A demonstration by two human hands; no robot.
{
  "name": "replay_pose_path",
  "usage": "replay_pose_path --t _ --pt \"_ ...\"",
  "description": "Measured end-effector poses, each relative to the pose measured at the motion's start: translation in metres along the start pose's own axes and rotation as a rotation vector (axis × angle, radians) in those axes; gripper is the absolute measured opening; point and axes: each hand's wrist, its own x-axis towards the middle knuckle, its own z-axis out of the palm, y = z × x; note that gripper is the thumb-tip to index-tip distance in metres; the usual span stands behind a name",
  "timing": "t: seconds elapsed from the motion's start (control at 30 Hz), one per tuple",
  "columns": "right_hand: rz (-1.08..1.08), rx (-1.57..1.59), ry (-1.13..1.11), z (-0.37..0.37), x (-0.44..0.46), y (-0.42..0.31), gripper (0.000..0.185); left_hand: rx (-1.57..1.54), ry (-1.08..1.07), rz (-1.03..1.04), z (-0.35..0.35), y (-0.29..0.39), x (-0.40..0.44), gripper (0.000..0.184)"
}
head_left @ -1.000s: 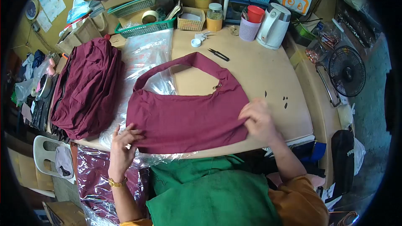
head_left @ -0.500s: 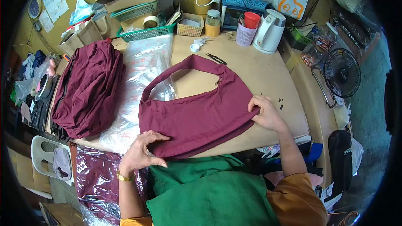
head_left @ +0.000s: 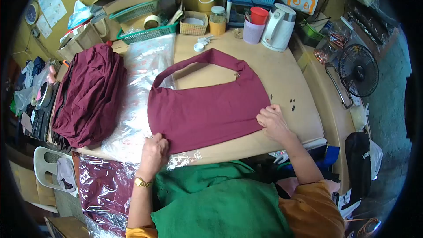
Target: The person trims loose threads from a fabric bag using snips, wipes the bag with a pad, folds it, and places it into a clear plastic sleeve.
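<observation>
A maroon shoulder bag (head_left: 207,114) lies flat on the brown-topped table (head_left: 302,92), its strap looped toward the back. My left hand (head_left: 154,152) is closed on the bag's lower left corner. At the lower right corner, my right hand (head_left: 274,121) has its fingers curled around the edge. The bag's front panel looks smooth and stretched between both hands. A small metal fitting shows where the strap meets the bag on the right.
On the left stands a pile of maroon fabric pieces (head_left: 90,97), beside clear plastic bags (head_left: 136,92). A white roll of tape (head_left: 198,47), a glass jar (head_left: 217,20), a purple cup (head_left: 253,31) and an electric kettle (head_left: 278,28) line the back. A black fan (head_left: 359,70) is at right.
My left hand went from spread fingers to a closed grip on the corner. The bag shifted toward the back and its bottom edge straightened. Black thread snips near the strap are now covered.
</observation>
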Motion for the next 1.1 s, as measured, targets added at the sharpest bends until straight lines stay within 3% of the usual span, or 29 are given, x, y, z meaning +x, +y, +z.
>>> replay_pose_path --t 0.07,0.13,0.17,0.23,0.27,0.3,0.37,0.43,0.5,0.53,0.57,0.63,0.7,0.77,0.8,0.83,0.87,0.9,0.97,1.07,1.1 --pt "0.038 -0.020 -0.048 -0.019 -0.005 -0.008 0.025 0.176 -0.050 -0.052 -0.018 0.003 -0.009 0.011" --pt "0.147 0.043 -0.295 -0.046 -0.005 -0.011 0.029 0.126 -0.070 -0.166 -0.055 0.018 -0.011 0.018" --pt "0.146 0.047 -0.292 -0.057 0.002 -0.019 0.029 0.121 -0.042 -0.227 -0.063 0.027 -0.009 0.023" --pt "0.217 0.478 0.006 -0.068 0.025 -0.043 0.041 -0.043 0.327 -0.180 -0.049 0.059 0.011 0.041" --pt "0.164 0.333 0.083 -0.062 0.034 -0.054 0.062 -0.103 0.241 -0.108 -0.048 0.077 0.022 0.056" --pt "0.159 0.333 0.081 -0.040 0.034 -0.054 0.062 0.036 0.133 -0.059 -0.036 0.090 0.031 0.059" --pt "0.104 -0.139 -0.098 0.015 0.025 -0.050 0.077 0.177 -0.088 -0.032 0.026 0.065 0.024 0.061" --pt "0.120 -0.143 -0.174 0.004 0.025 -0.045 0.085 0.105 -0.166 -0.067 0.017 0.062 0.017 0.060" --pt "0.056 0.169 -0.403 -0.023 0.018 -0.037 0.073 -0.194 -0.322 -0.118 -0.005 0.041 0.020 0.054" --pt "0.084 0.372 -0.348 -0.025 0.024 -0.015 0.055 -0.227 -0.220 -0.195 -0.024 0.037 0.030 0.050" --pt "0.327 0.554 -0.168 -0.042 0.040 -0.016 0.037 -0.258 -0.121 -0.270 -0.041 0.034 0.041 0.046" --pt "0.721 0.697 0.073 -0.051 0.069 -0.002 0.031 0.112 0.355 -0.163 -0.045 0.013 0.070 0.043" --pt "0.457 0.346 0.409 -0.025 0.099 0.035 0.034 0.172 0.403 -0.123 -0.040 -0.005 0.102 0.040" --pt "0.396 0.223 0.445 0.004 0.127 0.058 0.034 0.233 0.452 -0.084 -0.026 -0.024 0.123 0.038" --pt "0.338 0.097 0.474 0.011 0.137 0.064 0.034 0.186 0.334 -0.126 -0.017 -0.035 0.132 0.034" --pt "0.333 0.096 0.481 0.014 0.139 0.071 0.034 0.138 0.213 -0.166 -0.014 -0.040 0.138 0.031" --pt "0.380 0.097 0.224 0.014 0.138 0.078 0.032 0.099 0.078 -0.259 -0.013 -0.046 0.142 0.027" --pt "0.422 0.096 -0.032 0.015 0.138 0.083 0.030 0.104 0.086 -0.257 -0.015 -0.051 0.141 0.027" --pt "0.468 0.116 0.066 0.001 0.125 0.067 0.021 0.139 0.239 -0.245 -0.014 -0.063 0.121 0.022" --pt "0.430 0.107 0.085 0.006 0.089 0.063 0.018 0.054 0.295 -0.251 0.006 -0.073 0.083 0.018" --pt "0.300 0.072 0.184 0.013 0.081 0.063 0.020 0.053 0.290 -0.253 0.012 -0.072 0.075 0.018"
